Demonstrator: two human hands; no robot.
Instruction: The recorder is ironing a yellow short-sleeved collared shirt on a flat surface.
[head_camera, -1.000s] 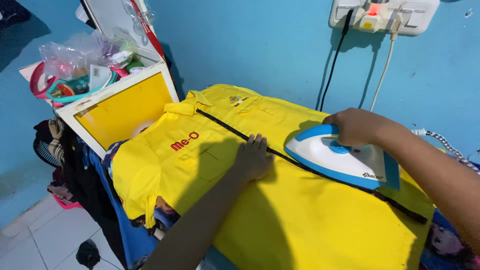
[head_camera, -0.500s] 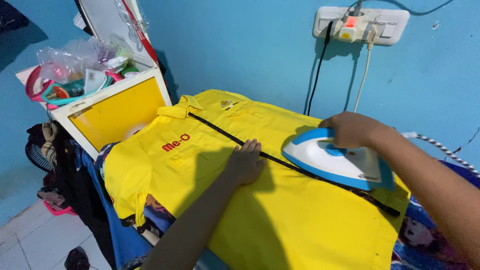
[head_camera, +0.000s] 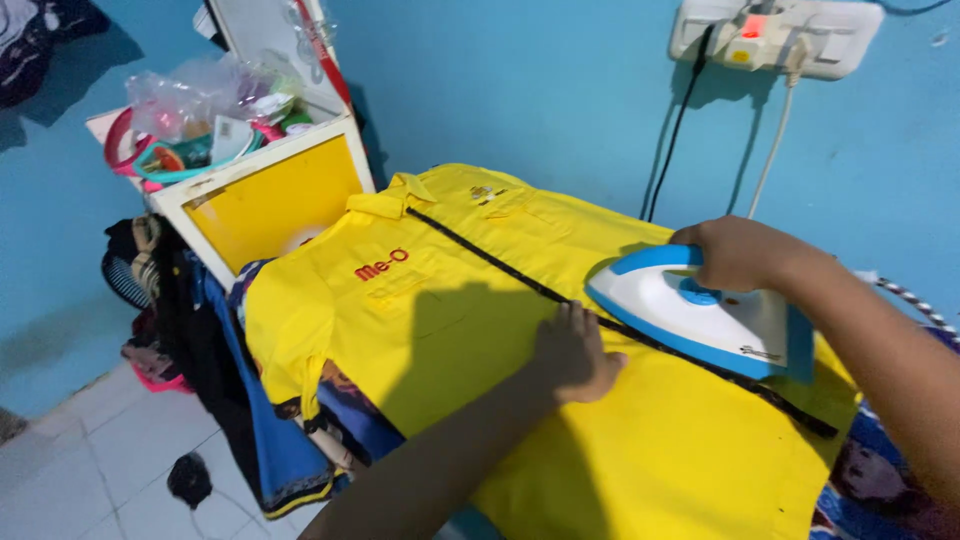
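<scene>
Blue wall (head_camera: 560, 90) behind; your right hand (head_camera: 735, 250) has a closed grip on the iron (head_camera: 690, 315), left hand (head_camera: 575, 352) lies open, flat on the yellow shirt (head_camera: 450, 320) beside its black placket (head_camera: 520, 275).

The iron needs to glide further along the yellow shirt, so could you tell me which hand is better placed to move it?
The right hand: it already grips the iron, while the left hand lies flat on the shirt.
</scene>
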